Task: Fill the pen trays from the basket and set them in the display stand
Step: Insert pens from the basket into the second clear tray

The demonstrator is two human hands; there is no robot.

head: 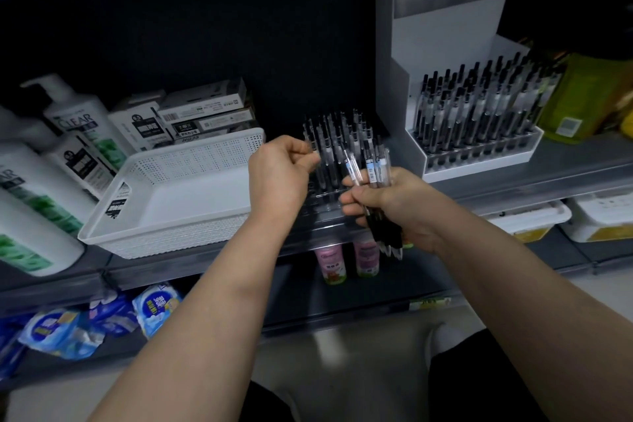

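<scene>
My right hand (387, 205) grips a bundle of pens (372, 168); my left hand (279, 175) curls at the half-hidden clear tray (325, 196). Pinching a pen? Too blurred to tell.

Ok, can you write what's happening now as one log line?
step: filling clear tray | left hand: pinches pen at tray | right hand: grips pen bundle | display stand: holds one full tray
</scene>
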